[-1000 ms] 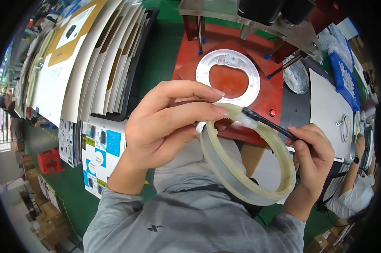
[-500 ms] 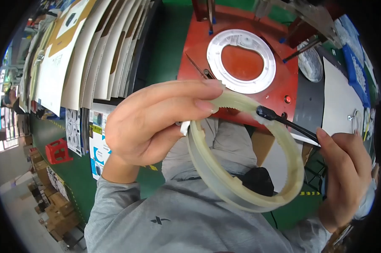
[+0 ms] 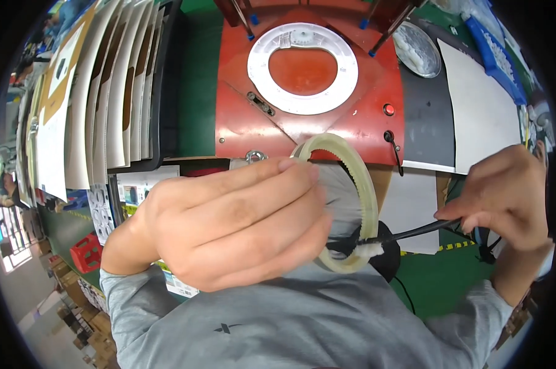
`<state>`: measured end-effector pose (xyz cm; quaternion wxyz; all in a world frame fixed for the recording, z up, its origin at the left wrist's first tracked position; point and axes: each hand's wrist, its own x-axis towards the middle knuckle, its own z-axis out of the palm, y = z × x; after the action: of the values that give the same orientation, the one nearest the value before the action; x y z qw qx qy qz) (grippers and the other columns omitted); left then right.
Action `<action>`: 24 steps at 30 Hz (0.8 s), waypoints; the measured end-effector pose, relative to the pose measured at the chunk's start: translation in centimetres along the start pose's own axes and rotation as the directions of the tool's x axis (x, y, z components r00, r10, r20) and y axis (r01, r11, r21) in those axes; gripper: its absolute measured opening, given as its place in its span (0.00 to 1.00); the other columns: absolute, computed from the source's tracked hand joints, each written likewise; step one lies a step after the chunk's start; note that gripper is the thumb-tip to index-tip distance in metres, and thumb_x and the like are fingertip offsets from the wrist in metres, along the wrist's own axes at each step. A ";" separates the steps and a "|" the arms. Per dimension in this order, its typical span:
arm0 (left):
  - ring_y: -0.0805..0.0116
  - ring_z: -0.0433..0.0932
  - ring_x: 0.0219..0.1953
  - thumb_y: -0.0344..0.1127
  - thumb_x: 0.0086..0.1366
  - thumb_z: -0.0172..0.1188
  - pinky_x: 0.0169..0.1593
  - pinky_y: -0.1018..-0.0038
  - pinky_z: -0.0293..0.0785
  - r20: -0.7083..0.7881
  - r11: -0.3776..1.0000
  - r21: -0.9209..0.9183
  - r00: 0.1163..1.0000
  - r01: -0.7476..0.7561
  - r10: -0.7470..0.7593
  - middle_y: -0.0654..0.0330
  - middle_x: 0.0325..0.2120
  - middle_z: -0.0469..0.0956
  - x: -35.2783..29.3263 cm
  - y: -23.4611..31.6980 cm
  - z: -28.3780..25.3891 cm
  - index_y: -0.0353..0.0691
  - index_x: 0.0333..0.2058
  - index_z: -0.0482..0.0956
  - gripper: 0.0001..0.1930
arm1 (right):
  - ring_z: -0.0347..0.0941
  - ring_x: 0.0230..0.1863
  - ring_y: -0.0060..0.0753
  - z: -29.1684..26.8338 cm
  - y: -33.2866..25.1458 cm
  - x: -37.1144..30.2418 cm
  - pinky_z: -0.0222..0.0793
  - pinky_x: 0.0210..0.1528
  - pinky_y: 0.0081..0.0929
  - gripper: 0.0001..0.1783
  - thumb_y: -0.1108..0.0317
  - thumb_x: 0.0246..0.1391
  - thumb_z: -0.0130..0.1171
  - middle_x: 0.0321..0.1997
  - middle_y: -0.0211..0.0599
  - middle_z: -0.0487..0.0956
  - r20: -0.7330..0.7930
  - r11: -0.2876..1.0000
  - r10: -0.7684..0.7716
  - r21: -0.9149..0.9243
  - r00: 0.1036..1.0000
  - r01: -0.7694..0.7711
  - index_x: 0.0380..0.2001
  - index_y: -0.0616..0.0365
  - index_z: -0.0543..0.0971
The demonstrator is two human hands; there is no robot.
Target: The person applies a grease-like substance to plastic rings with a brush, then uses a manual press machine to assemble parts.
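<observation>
A pale yellow-green plastic ring [image 3: 366, 190] with teeth along its inner edge stands tilted in front of my body. My left hand [image 3: 241, 224] is closed on its left side, and the fingers hide that part. In my right hand [image 3: 502, 194] I grip the thin handle of a black brush [image 3: 413, 233]. Its head crosses the ring's lower right wall, where a dab of white paste [image 3: 369, 250] sits at the edge. Beyond the hands, a white ring-shaped plate [image 3: 347, 67] with a small gear-like part at its far side lies on a red machine bed [image 3: 241, 132].
Cardboard sheets [image 3: 81, 117] stand in a black tray at left. Right of the red bed are a round dish [image 3: 436, 63] of white paste, a white sheet [image 3: 484, 101] and a blue tray [image 3: 496, 67]. The bed carries a red button [image 3: 388, 109]. Metal posts rise at its far side.
The ring has turned more edge-on as my left hand shifted right and down. The brush has moved from the ring's upper edge to its lower right. My view has shifted.
</observation>
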<state>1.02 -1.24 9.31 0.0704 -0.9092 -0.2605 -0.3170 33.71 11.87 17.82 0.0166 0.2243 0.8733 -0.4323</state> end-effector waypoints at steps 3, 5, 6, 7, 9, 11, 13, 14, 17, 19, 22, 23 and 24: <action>0.50 0.86 0.44 0.27 0.56 0.70 0.46 0.62 0.89 -0.031 0.997 -0.054 0.998 0.052 -0.053 0.52 0.40 0.84 -0.8 -0.6 -0.2 0.34 0.42 0.83 0.14 | 0.70 0.20 0.21 0.3 4.4 -1.1 0.66 0.27 0.21 0.11 0.71 0.63 0.62 0.27 0.34 0.80 -0.049 0.934 -0.030 0.353 0.998 0.045 0.43 0.67 0.86; 0.50 0.86 0.45 0.28 0.57 0.71 0.46 0.61 0.89 -0.032 0.994 -0.058 0.995 0.088 -0.090 0.51 0.40 0.84 -1.2 -1.3 -0.6 0.35 0.43 0.83 0.15 | 0.57 0.18 0.07 2.2 9.9 -3.3 0.50 0.21 0.11 0.16 0.63 0.72 0.56 0.30 0.29 0.81 -0.404 0.854 0.361 0.505 0.841 -0.124 0.52 0.65 0.82; 0.49 0.86 0.45 0.27 0.56 0.69 0.46 0.64 0.87 -0.001 0.982 -0.105 0.987 0.160 -0.161 0.49 0.42 0.84 -1.4 -1.5 -0.8 0.33 0.44 0.83 0.15 | 0.56 0.20 0.08 3.0 11.6 -2.4 0.50 0.22 0.11 0.16 0.66 0.73 0.54 0.33 0.28 0.81 -0.538 0.831 0.417 0.553 0.732 -0.067 0.56 0.64 0.80; 0.49 0.86 0.45 0.26 0.56 0.68 0.47 0.66 0.86 0.026 0.962 -0.160 0.975 0.223 -0.222 0.47 0.43 0.84 -1.9 -1.7 -1.0 0.32 0.44 0.84 0.15 | 0.59 0.23 0.08 4.0 13.1 -1.6 0.52 0.26 0.11 0.15 0.67 0.73 0.54 0.35 0.26 0.81 -0.697 0.881 0.417 0.468 0.584 -0.070 0.56 0.63 0.81; 0.47 0.86 0.45 0.23 0.54 0.68 0.48 0.62 0.85 -0.010 0.934 -0.173 0.948 0.312 -0.319 0.45 0.44 0.84 -2.4 -1.6 -1.2 0.30 0.46 0.83 0.18 | 0.62 0.28 0.09 5.4 16.6 -1.5 0.58 0.30 0.12 0.15 0.66 0.72 0.56 0.37 0.24 0.82 -0.811 0.898 0.438 0.378 0.388 -0.223 0.56 0.59 0.82; 0.48 0.85 0.45 0.18 0.51 0.66 0.48 0.62 0.84 -0.086 0.905 -0.194 0.913 0.377 -0.399 0.45 0.44 0.84 -2.7 -1.4 -0.9 0.29 0.46 0.83 0.20 | 0.68 0.30 0.12 6.9 19.7 -0.6 0.66 0.35 0.15 0.15 0.66 0.71 0.58 0.37 0.26 0.83 -0.861 0.903 0.396 0.303 0.318 -0.304 0.55 0.59 0.82; 0.48 0.85 0.45 0.17 0.51 0.66 0.48 0.62 0.84 -0.080 0.880 -0.220 0.891 0.421 -0.446 0.45 0.43 0.84 -2.2 -1.5 -1.1 0.29 0.46 0.82 0.20 | 0.77 0.35 0.23 8.1 21.1 0.9 0.73 0.41 0.23 0.13 0.68 0.69 0.60 0.37 0.35 0.84 -0.917 0.901 0.315 0.209 0.243 -0.380 0.51 0.62 0.83; 0.49 0.85 0.46 0.17 0.50 0.65 0.49 0.63 0.84 -0.066 0.845 -0.254 0.864 0.470 -0.500 0.45 0.43 0.84 -1.9 -1.5 -1.1 0.28 0.46 0.82 0.21 | 0.80 0.37 0.29 8.4 21.3 1.3 0.75 0.43 0.26 0.12 0.69 0.68 0.60 0.38 0.40 0.85 -0.944 0.899 0.259 0.158 0.204 -0.409 0.50 0.63 0.83; 0.53 0.83 0.43 0.16 0.52 0.65 0.47 0.65 0.82 -0.067 0.780 -0.292 0.802 0.553 -0.593 0.48 0.41 0.83 -1.9 -1.4 -1.3 0.28 0.47 0.83 0.21 | 0.80 0.43 0.46 8.8 21.7 1.6 0.76 0.48 0.36 0.09 0.73 0.65 0.61 0.42 0.48 0.83 -0.955 0.835 0.111 -0.059 0.273 -0.547 0.46 0.64 0.83; 0.59 0.81 0.41 0.16 0.54 0.65 0.44 0.68 0.80 -0.055 0.680 -0.386 0.721 0.623 -0.691 0.50 0.40 0.81 -2.3 -1.3 -1.1 0.30 0.47 0.85 0.19 | 0.80 0.45 0.46 9.2 20.9 2.1 0.76 0.49 0.36 0.09 0.73 0.66 0.61 0.43 0.47 0.82 -0.964 0.854 0.103 -0.040 0.244 -0.519 0.46 0.64 0.82; 0.64 0.81 0.39 0.19 0.58 0.67 0.41 0.74 0.77 0.020 0.641 -0.364 0.694 0.676 -0.720 0.52 0.39 0.82 -2.5 -1.9 -1.1 0.30 0.47 0.85 0.16 | 0.79 0.44 0.44 8.8 16.7 3.0 0.74 0.49 0.34 0.08 0.75 0.66 0.59 0.45 0.45 0.82 -0.964 0.864 -0.089 -0.199 0.250 -0.462 0.46 0.65 0.82; 0.65 0.81 0.38 0.21 0.60 0.68 0.41 0.73 0.77 0.039 0.565 -0.410 0.633 0.716 -0.774 0.52 0.38 0.82 -2.6 -1.8 -0.8 0.29 0.47 0.85 0.15 | 0.78 0.42 0.41 8.7 14.7 3.8 0.73 0.46 0.32 0.07 0.77 0.65 0.59 0.43 0.44 0.82 -0.969 0.906 -0.107 -0.187 0.222 -0.380 0.44 0.65 0.83; 0.65 0.81 0.38 0.22 0.61 0.69 0.40 0.72 0.77 0.060 0.484 -0.458 0.570 0.746 -0.820 0.52 0.37 0.82 -2.8 -1.9 -0.2 0.29 0.47 0.85 0.15 | 0.77 0.40 0.40 8.9 12.5 4.5 0.73 0.44 0.32 0.06 0.78 0.64 0.60 0.42 0.44 0.82 -0.966 0.926 -0.120 -0.192 0.229 -0.326 0.43 0.65 0.83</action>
<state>-1.93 -0.93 7.69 -0.2650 -0.6500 -0.5620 -0.4376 33.30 13.38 1.90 -0.4564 0.4938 0.7394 -0.0326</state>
